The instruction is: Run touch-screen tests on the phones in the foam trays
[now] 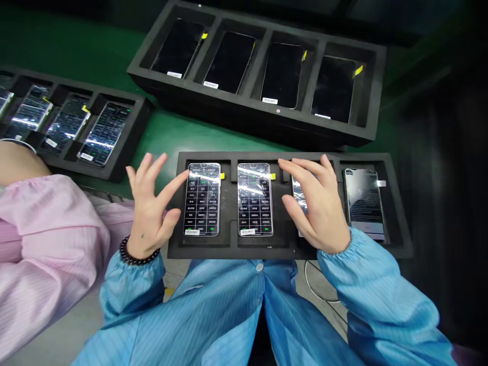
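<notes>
A black foam tray lies in front of me with several phones in its compartments, screens up. Two of them, a left phone and a middle phone, show a glossy film with a printed grid and small yellow tabs. My left hand has its fingers spread, with the index fingertip close to the left phone's edge. My right hand covers most of a third phone, its thumb along that phone's left side. A fourth phone stands uncovered in the rightmost compartment.
Beyond the hands, a black foam tray holds several dark phones with yellow tabs. Another tray of filmed phones sits at the left on a green mat. A co-worker's pink sleeve comes in close to my left arm.
</notes>
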{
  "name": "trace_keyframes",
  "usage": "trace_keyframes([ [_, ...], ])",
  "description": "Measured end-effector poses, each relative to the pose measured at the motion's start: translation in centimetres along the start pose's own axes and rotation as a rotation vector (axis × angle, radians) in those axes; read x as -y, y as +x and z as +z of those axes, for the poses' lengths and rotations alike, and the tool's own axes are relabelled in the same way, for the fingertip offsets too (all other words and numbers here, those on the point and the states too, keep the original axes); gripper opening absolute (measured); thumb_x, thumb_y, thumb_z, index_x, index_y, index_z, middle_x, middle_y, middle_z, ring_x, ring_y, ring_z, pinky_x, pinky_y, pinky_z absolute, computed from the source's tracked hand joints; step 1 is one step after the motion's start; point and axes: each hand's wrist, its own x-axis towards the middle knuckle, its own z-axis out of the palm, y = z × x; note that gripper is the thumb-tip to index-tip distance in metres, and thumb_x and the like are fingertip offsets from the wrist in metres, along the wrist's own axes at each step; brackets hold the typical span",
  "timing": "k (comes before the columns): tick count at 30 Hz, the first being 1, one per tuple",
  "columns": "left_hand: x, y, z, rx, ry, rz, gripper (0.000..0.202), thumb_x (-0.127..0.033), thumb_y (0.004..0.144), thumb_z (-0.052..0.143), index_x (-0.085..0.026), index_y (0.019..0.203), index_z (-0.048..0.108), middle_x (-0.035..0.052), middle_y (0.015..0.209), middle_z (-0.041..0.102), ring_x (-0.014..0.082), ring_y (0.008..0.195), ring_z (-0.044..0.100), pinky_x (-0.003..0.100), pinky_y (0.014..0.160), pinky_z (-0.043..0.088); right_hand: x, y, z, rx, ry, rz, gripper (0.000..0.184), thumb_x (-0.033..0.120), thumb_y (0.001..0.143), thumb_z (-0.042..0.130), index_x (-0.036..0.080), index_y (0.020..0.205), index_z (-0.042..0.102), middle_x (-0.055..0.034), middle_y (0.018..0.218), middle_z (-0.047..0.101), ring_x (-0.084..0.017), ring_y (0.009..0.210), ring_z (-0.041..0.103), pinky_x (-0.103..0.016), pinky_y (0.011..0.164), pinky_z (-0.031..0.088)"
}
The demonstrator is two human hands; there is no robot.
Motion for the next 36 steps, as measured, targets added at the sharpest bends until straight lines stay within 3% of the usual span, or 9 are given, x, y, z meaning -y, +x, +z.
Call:
trace_keyframes([
  [3,0.0,1.3,1.7,0.050,-0.038,0.004,0.069,-0.059,0.103,0.014,-0.025,0.143,0.058,0.0043,0.170,0.027,0.0371,0.159,0.018,0.067,0.129,0.007,-0.6,0.2,1.6,-0.066,-0.008,0.030,0.041,0.028,0.103,0.044,0.023,0.143,0.051,-0.0080,0.143,0.064,-0.028,0.133,0.055,-0.059,0.126,0.027],
  [7,0.6,1.8,3.2,0.098,-0.066,0.064,0.064,-0.056,0.103,0.017,-0.030,0.141,0.061,0.0090,0.167,0.032,0.0319,0.161,0.016,0.067,0.129,0.005,-1.1,-0.2,3.4,0.018,-0.114,0.036,0.034,0.028,0.103,0.046,0.023,0.134,0.060,-0.0092,0.150,0.059,-0.030,0.135,0.054,-0.063,0.124,0.026],
  [12,0.8,1.5,3.0,0.091,-0.087,0.069,0.062,-0.056,0.103,0.019,-0.030,0.142,0.060,0.0086,0.166,0.032,0.0312,0.161,0.016,0.064,0.130,0.003,-1.0,-0.3,3.3,0.058,-0.192,0.037,0.034,0.030,0.104,0.046,0.022,0.131,0.064,-0.0141,0.160,0.047,-0.033,0.142,0.048,-0.068,0.123,0.025],
  [16,0.8,1.5,3.1,0.107,-0.090,0.073,0.063,-0.058,0.102,0.019,-0.031,0.146,0.056,0.0080,0.168,0.029,0.0331,0.160,0.015,0.066,0.129,0.002,-1.0,-0.4,3.3,0.108,-0.216,0.070,0.034,0.034,0.104,0.047,0.026,0.133,0.063,-0.0124,0.163,0.043,-0.034,0.141,0.049,-0.069,0.123,0.023],
  [21,0.9,1.8,3.2,0.192,-0.042,0.084,0.058,-0.058,0.103,0.023,-0.036,0.147,0.054,0.0046,0.171,0.022,0.0338,0.161,0.010,0.068,0.128,-0.002,-1.3,-0.5,3.2,0.032,-0.207,0.114,0.039,0.034,0.103,0.046,0.025,0.139,0.058,-0.0139,0.161,0.045,-0.034,0.139,0.050,-0.065,0.122,0.028],
  [24,0.7,1.7,3.0,0.120,-0.092,0.040,0.065,-0.063,0.102,0.020,-0.032,0.149,0.051,0.0067,0.170,0.024,0.0331,0.160,0.015,0.064,0.130,0.004,-1.5,-0.4,2.8,0.001,-0.188,0.120,0.038,0.034,0.103,0.045,0.024,0.138,0.058,-0.0155,0.159,0.046,-0.034,0.139,0.051,-0.063,0.120,0.031],
  [28,0.9,0.4,3.3,-0.051,-0.347,-0.154,0.073,-0.066,0.101,0.011,-0.026,0.156,0.039,0.0090,0.166,0.031,0.0289,0.156,0.029,0.049,0.130,0.025,-1.8,-0.5,1.9,-0.052,-0.137,0.153,0.032,0.031,0.102,0.046,0.024,0.127,0.065,-0.0121,0.158,0.048,-0.035,0.139,0.051,-0.060,0.116,0.038],
  [32,1.0,-1.7,3.8,-0.032,-0.445,-0.239,0.064,-0.057,0.104,0.013,-0.031,0.157,0.036,0.0070,0.165,0.035,0.0258,0.156,0.031,0.047,0.129,0.029,-1.6,-1.0,1.1,-0.051,-0.126,0.127,0.029,0.026,0.101,0.047,0.023,0.117,0.071,-0.0116,0.152,0.055,-0.035,0.135,0.053,-0.061,0.116,0.038],
  [36,-0.1,-3.4,3.0,0.016,-0.401,-0.231,0.058,-0.054,0.105,0.018,-0.035,0.156,0.037,0.0037,0.165,0.035,0.0256,0.155,0.033,0.051,0.129,0.029,-0.1,-2.1,1.0,0.053,-0.078,0.043,0.026,0.024,0.100,0.049,0.023,0.112,0.072,-0.0125,0.146,0.060,-0.031,0.130,0.058,-0.062,0.118,0.036],
])
